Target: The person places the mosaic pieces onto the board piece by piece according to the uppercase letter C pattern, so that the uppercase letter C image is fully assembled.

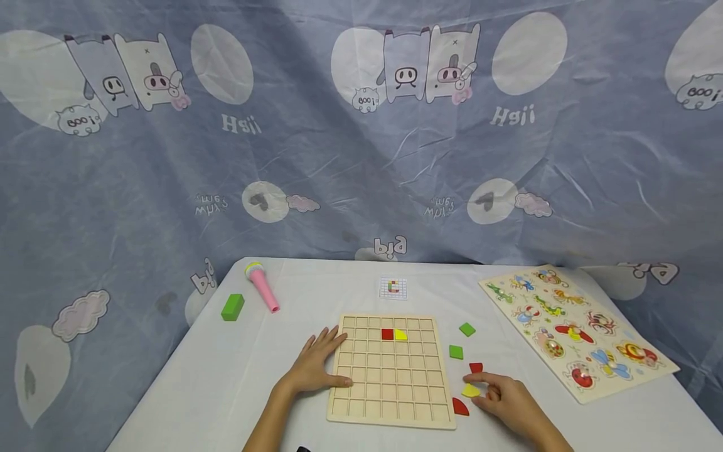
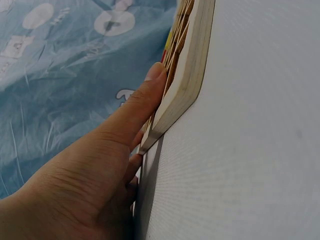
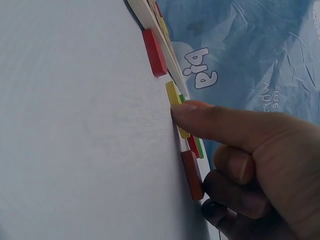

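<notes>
A grey-blue printed curtain (image 1: 316, 144) hangs behind a white table (image 1: 169, 402). From where I stand, the board (image 1: 392, 376) lies between the hands, grid upward.

Left hand (image 1: 312, 364): laid at the board's left edge, fingers extended, thumb on top. It appears to serve as a brace.

Right hand (image 1: 505, 402): thumb and index finger pinch a yellow piece (image 1: 471, 390), just beside the board's right edge. Whether the piece is clear of the table cannot be told.

Around the right hand: a red quarter-round (image 1: 460, 407) to its left, a red piece (image 1: 476, 367) just beyond its fingertips, and two green squares (image 1: 456, 352) farther out. Between and beyond the hands, a red tile (image 1: 386, 334) and a yellow tile (image 1: 400, 335) occupy neighbouring cells. Past them lies a card (image 1: 393, 289) with a small coloured figure. Beyond the left hand: a microphone (image 1: 262, 289) and a green block (image 1: 233, 307). Right of the right hand: a puzzle (image 1: 578, 333).

Step in hand, by judgement: picking up a piece, early in the filling of the grid. The next move calls for a firm pinch, a lift clear of the adjacent pieces, a carry leftward over the rim, and a turn to align with the chosen cell before lowering.
</notes>
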### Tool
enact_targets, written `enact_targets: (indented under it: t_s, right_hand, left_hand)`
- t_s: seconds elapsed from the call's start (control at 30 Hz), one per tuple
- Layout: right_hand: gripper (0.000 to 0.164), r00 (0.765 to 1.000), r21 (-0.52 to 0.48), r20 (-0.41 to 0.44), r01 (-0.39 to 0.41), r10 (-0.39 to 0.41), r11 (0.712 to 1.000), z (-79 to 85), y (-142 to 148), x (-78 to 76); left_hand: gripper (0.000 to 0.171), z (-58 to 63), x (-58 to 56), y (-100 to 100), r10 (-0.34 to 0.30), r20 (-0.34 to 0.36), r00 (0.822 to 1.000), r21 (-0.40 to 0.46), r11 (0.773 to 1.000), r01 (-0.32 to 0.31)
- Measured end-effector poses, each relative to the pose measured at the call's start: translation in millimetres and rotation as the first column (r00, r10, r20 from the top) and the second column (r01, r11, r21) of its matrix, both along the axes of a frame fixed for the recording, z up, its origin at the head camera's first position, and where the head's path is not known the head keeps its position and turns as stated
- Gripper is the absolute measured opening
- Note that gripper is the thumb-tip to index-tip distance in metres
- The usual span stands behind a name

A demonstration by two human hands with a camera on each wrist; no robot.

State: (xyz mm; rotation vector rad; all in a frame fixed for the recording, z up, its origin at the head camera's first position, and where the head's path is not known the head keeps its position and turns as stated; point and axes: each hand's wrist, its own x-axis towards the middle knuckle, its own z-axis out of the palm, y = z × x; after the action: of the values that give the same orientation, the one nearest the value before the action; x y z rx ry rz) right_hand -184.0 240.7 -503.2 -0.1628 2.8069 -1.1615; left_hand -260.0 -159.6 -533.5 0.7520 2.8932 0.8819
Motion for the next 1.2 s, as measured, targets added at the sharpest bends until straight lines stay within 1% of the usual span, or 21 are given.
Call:
enact_targets:
  t_s: [0.1,0.23,0.53,0.7,0.8,0.87,1.0,1.2]
  right_hand:
    - [0.025,0.999,0.023,-0.019,0.03,-0.03,0.999,-0.2,-1.6,-1.3]
    - [0.023,0.998,0.036,-0.045,0.05,-0.049,0.998,-0.4,-3.9,-4.0]
    - [0.027,0.997,0.032,-0.072,0.022,-0.019,0.999,-4.1,-11.9,-11.6]
    - [0.025,0.993,0.052,-0.121,0.015,-0.008,0.999,-6.1,-17.0,-16.7]
    - [0.023,0.987,0.082,-0.158,0.037,-0.024,0.996,-7.1,-19.7,-21.8]
    - [0.024,0.984,0.104,-0.175,0.063,-0.044,0.993,-7.6,-20.6,-24.6]
    - [0.025,0.983,0.13,-0.169,0.1,-0.077,0.987,-6.6,-20.4,-26.7]
    - [0.029,0.988,0.124,-0.129,0.104,-0.088,0.987,-1.4,-15.5,-19.7]
  left_hand:
    - [0.102,-0.6,0.4,-0.7,0.002,0.001,1.0,-0.004,1.0,-0.002]
    - [0.103,-1.1,0.1,-1.4,0.005,0.005,1.0,-0.004,1.0,-0.005]
    - [0.101,-1.0,1.8,-2.3,-0.011,-0.008,1.0,0.003,1.0,0.012]
    - [0.101,-2.5,2.1,-1.6,-0.018,-0.008,1.0,-0.006,1.0,0.018]
    - [0.101,-3.3,1.7,-1.7,-0.014,-0.015,1.0,-0.012,1.0,0.014]
    - [0.101,-3.2,1.4,-1.7,-0.018,-0.022,1.0,-0.001,1.0,0.018]
    - [0.1,-1.6,1.7,-0.7,-0.022,-0.022,1.0,0.017,1.0,0.022]
    - [0.1,1.1,2.2,1.0,-0.017,-0.005,1.0,0.021,1.0,0.017]
